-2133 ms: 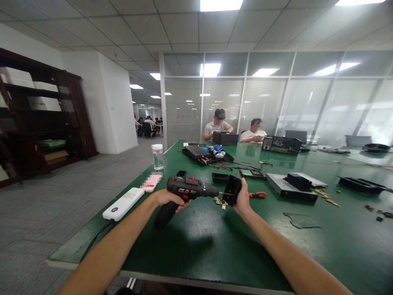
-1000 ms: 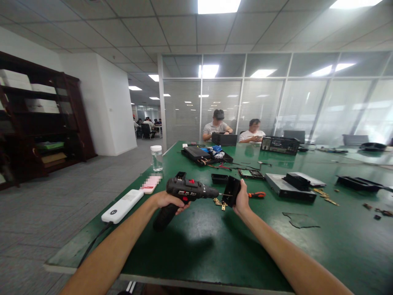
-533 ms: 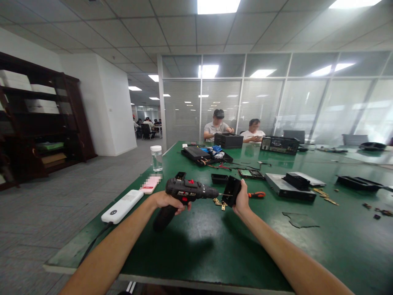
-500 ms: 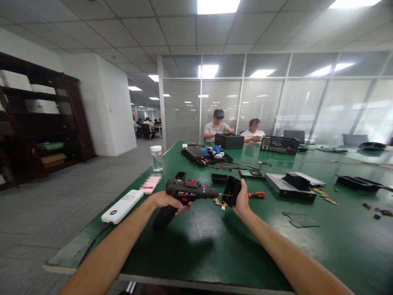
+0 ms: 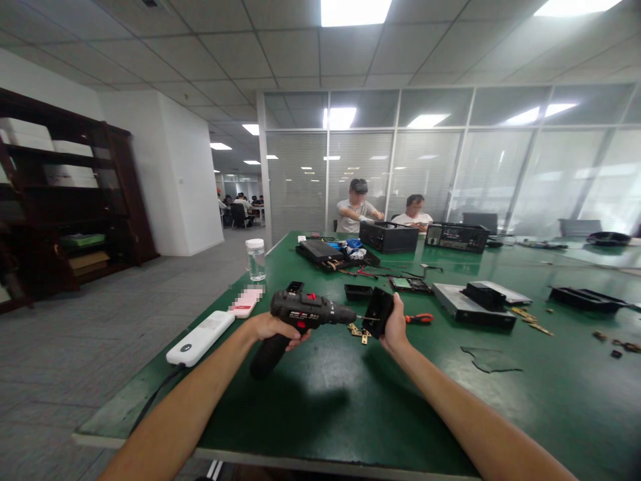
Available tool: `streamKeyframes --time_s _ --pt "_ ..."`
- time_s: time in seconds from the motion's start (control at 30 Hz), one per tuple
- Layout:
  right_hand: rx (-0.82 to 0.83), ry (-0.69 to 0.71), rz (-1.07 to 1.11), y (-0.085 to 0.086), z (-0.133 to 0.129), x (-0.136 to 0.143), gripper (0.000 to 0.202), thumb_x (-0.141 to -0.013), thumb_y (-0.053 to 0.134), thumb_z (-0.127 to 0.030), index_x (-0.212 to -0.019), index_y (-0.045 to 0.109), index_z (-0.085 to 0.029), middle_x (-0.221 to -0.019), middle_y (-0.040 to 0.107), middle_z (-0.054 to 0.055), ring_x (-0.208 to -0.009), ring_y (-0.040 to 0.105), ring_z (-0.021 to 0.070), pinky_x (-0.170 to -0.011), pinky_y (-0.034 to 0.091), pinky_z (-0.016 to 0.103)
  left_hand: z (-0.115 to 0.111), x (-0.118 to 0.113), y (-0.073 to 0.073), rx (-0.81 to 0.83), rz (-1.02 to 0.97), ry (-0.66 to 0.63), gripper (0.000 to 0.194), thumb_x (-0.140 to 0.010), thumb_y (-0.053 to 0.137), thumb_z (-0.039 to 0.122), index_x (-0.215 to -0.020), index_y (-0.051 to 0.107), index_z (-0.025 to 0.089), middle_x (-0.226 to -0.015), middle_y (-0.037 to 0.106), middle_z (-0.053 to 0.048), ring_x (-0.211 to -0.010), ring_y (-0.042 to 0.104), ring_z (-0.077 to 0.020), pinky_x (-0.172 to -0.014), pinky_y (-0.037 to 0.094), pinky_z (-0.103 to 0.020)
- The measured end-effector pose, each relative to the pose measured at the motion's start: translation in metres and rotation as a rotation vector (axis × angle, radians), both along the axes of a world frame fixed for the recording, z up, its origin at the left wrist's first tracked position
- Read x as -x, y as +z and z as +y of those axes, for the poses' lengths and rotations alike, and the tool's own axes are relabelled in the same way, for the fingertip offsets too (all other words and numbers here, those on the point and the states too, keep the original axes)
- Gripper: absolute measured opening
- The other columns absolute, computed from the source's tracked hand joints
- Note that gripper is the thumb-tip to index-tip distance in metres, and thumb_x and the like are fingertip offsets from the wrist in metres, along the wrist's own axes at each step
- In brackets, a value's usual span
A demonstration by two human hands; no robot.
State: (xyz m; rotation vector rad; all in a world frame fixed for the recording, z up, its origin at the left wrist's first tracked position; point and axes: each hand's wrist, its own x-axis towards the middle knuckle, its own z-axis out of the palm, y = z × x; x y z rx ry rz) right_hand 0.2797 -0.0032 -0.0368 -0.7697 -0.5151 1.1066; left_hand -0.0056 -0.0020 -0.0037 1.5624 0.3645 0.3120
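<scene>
My left hand (image 5: 278, 331) is wrapped round the grip of a black cordless drill (image 5: 310, 310) with red details, held above the table. Its thin bit points right and reaches into the open side of a small black plastic box (image 5: 378, 312). That box is tilted upright in my right hand (image 5: 394, 324), fingers closed round its right side. Whether the bit touches a screw is too small to tell. Several small brass-coloured metal pieces (image 5: 364, 337) lie on the table beneath the box. An orange-and-black screwdriver (image 5: 419, 318) lies just right of my right hand.
The green table (image 5: 320, 427) carries a white power strip (image 5: 200, 337), a clear jar (image 5: 256, 259), a grey metal case (image 5: 473, 308), a dark glass-like shard (image 5: 491, 359) and black trays (image 5: 585, 298). Across the table, two people sit behind black computer cases (image 5: 389, 236).
My hands, the drill and the small box stay almost in place. Across the table, a person's arms have shifted and the black case in front of them has turned and moved right.
</scene>
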Motion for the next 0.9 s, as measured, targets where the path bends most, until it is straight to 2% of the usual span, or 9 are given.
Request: streamKeyframes --time_s 0.13,0.33,0.57,0.9 --pt "-0.002 -0.024 -0.001 -0.0007 -0.0001 0.0002 0.042 -0.067 0.047 -0.06 -0.071 0.052 -0.018 -0.051 0.054 -0.003 -0.043 0.052 0.0139 -0.04 0.043 0.025 0.0005 -0.0003 -0.0013 -0.019 0.0 0.016 0.032 -0.065 0.064 0.028 -0.089 0.054 0.009 -0.07 0.048 -0.003 -0.055 0.044 -0.0101 -0.05 0.039 -0.022" --pt "-0.014 -0.05 -0.031 -0.0027 0.0019 -0.0011 0.04 -0.07 0.045 -0.058 -0.074 0.054 -0.019 -0.053 0.055 -0.002 -0.046 0.054 0.0145 -0.042 0.044 0.025 0.0034 -0.0007 -0.0026 -0.053 -0.015 -0.024 0.04 -0.061 0.068 0.034 -0.088 0.055 0.008 -0.071 0.048 -0.003 -0.055 0.044 -0.0105 -0.05 0.04 -0.024" --pt "0.005 -0.044 -0.022 -0.0025 0.0014 -0.0016 0.042 -0.067 0.048 -0.06 -0.073 0.053 -0.018 -0.052 0.055 -0.003 -0.045 0.053 0.0145 -0.042 0.044 0.026 -0.0023 -0.0026 0.0035 -0.074 0.023 -0.013 0.03 -0.065 0.064 0.027 -0.087 0.055 0.01 -0.067 0.049 -0.002 -0.054 0.044 -0.0106 -0.05 0.039 -0.023" --pt "0.019 -0.032 -0.01 -0.0032 0.0029 -0.0021 0.044 -0.066 0.047 -0.061 -0.073 0.053 -0.018 -0.051 0.054 -0.002 -0.044 0.052 0.0146 -0.041 0.044 0.026 -0.0028 -0.0017 0.0006 -0.037 0.009 0.028 0.029 -0.063 0.062 0.023 -0.089 0.055 0.01 -0.07 0.049 -0.002 -0.055 0.043 -0.0104 -0.051 0.039 -0.024"
